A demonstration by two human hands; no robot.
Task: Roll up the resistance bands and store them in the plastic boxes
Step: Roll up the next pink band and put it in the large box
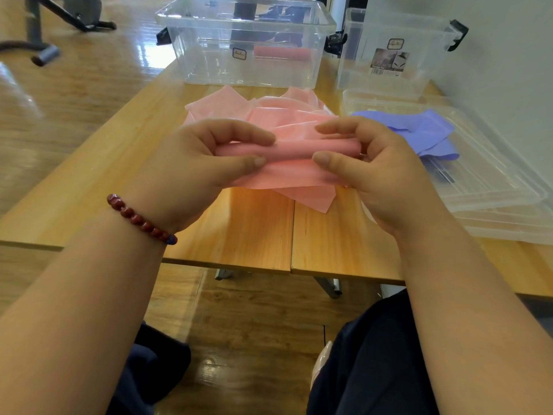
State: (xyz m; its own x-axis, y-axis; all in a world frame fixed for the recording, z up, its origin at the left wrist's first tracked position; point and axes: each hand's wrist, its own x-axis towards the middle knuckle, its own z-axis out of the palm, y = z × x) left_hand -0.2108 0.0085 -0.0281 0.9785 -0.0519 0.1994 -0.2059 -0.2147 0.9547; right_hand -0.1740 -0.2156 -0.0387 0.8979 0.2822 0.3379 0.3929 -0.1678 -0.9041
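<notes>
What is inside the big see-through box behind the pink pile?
One rolled-up pink band lies inside the clear box, toward its right side. Glare on the walls blurs the rest, so anything else small in there can't be told.
</notes>
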